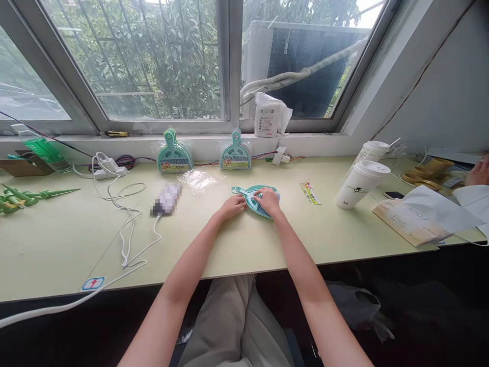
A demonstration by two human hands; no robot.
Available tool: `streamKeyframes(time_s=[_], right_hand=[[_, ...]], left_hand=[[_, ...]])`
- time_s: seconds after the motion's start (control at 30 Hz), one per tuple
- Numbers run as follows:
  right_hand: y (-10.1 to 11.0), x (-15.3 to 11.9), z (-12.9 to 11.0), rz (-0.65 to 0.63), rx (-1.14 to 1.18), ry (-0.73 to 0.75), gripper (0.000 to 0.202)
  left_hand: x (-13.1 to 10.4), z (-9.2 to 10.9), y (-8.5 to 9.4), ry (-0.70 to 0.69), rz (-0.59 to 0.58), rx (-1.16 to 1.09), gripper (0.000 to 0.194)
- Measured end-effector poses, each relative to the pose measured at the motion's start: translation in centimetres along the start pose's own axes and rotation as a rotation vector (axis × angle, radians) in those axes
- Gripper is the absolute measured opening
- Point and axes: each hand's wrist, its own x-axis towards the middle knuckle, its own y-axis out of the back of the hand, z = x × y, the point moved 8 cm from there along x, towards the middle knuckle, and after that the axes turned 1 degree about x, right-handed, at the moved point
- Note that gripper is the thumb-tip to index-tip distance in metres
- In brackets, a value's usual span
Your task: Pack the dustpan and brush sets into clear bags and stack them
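Observation:
A small teal dustpan with a brush (250, 194) lies on the pale table (183, 255), its handle pointing left. Over its middle, my right hand (268, 200) has bent fingers pressed on the brush and pan. My left hand (232, 206) rests beside the handle, its fingers together at the pan's lower left edge; what they grip, if anything, is hidden. To the right lies a colourful printed card (310, 193). Behind stand wrapped dustpan sets, one group at the left (174, 155) and another near the middle (236, 153). Clear plastic wrapping (196, 181) lies between them.
Two white cups (361, 186) and a tissue pack (412, 221) stand right. A blurred phone (167, 199), white cables (132, 219), a power strip (110, 172) and green plastic pieces (23, 198) lie left. Another person's hand (477, 172) shows at far right.

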Motion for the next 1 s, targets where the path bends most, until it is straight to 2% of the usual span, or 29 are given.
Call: streamKeyframes(time_s=[0.1, 0.17, 0.23, 0.3, 0.53, 0.77, 1.0], right_hand=[[-0.6, -0.1, -0.7, 0.006, -0.027, 0.050, 0.012], [-0.7, 0.0, -0.7, 0.014, -0.026, 0.062, 0.013], [-0.8, 0.1, -0.7, 0.008, -0.020, 0.074, 0.013], [-1.0, 0.1, -0.8, -0.006, -0.007, 0.093, 0.014], [-1.5, 0.3, -1.2, -0.025, 0.024, 0.114, 0.013], [-2.0, 0.6, -1.3, -0.095, -0.034, 0.095, 0.014], [-2.0, 1.0, -2.0, -0.139, -0.081, 0.125, 0.013]], left_hand=[[-0.1, 1.6, -0.4, -0.058, 0.019, 0.139, 0.022], [-0.4, 2.0, 0.7, -0.092, 0.115, 0.310, 0.020], [-0.8, 2.0, 2.1, -0.135, 0.216, 0.462, 0.029], [-1.0, 1.6, 2.9, -0.168, 0.252, 0.555, 0.032], [-0.7, 0.1, 1.9, -0.202, 0.165, 0.640, 0.035], [-0.2, -1.0, 1.5, -0.104, 0.128, 0.625, 0.036], [0.2, -1.3, 1.3, -0.040, 0.085, 0.645, 0.028]])
